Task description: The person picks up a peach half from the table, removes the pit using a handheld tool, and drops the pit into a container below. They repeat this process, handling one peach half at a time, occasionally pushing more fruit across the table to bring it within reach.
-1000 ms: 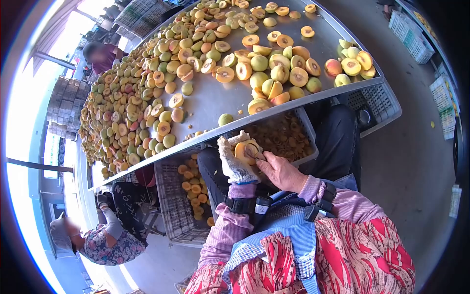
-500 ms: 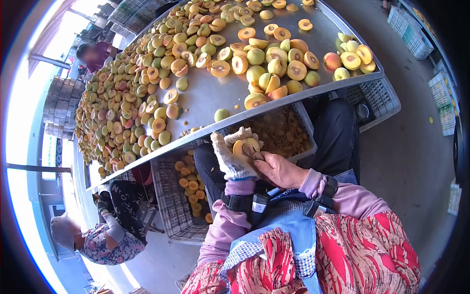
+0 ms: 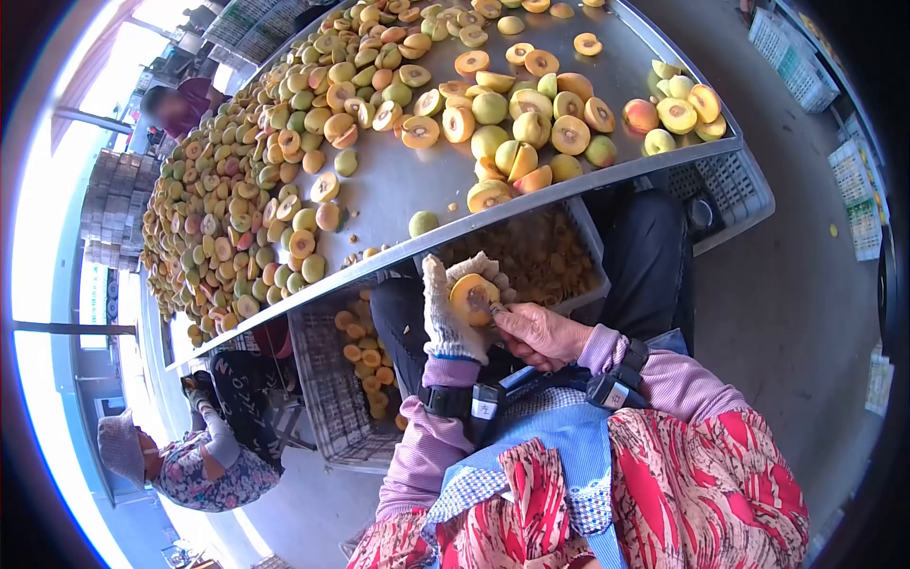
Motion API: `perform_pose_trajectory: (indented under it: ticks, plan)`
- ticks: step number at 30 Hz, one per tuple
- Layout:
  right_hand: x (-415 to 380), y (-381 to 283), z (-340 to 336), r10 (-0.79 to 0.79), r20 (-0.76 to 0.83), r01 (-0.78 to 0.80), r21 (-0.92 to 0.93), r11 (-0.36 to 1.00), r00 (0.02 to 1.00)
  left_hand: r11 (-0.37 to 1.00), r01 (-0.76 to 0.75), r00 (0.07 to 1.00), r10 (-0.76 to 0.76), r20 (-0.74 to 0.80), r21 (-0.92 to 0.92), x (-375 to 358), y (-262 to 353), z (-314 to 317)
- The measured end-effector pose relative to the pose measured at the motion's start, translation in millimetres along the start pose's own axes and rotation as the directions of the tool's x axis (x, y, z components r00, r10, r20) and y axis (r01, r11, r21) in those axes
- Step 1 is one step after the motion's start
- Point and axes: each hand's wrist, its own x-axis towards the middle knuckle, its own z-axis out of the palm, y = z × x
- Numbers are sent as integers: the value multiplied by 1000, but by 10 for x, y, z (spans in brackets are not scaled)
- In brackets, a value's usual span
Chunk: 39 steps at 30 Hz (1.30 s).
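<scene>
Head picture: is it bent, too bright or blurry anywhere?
Head view: the table looks bowed along its edges, and the corners go black; head view: glaring daylight washes out the left side; head view: the fruit half is fairly clear, while the heads of two people at left have blurred patches.

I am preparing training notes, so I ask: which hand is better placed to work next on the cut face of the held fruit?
Probably the right. The right hand has its fingertips by the cut face of the fruit, while the gloved left hand is busy holding it.
</scene>
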Motion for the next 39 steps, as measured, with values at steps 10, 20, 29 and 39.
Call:
perform_pose_trajectory:
  ticks: [10, 20, 29, 39]
  plan:
    - [-151, -161, 6, 89, -21, -91, -166, 982, 996, 880, -171, 982, 191, -2, 443, -64, 65, 148]
    - [-191, -65, -149, 375, 133, -374, -34, 927, 917, 87, -655, 722, 366, 588, 750, -120, -37, -59]
    - [-179, 112, -226, 217, 439, -362, 282, 888, 872, 888, -26, 957, -110, 267, 460, -40, 32, -87]
    - [-222, 233, -366, 50, 513, -329, 470, 819, 857, 986, 128, 988, -135, 70, 103, -4, -223, 161]
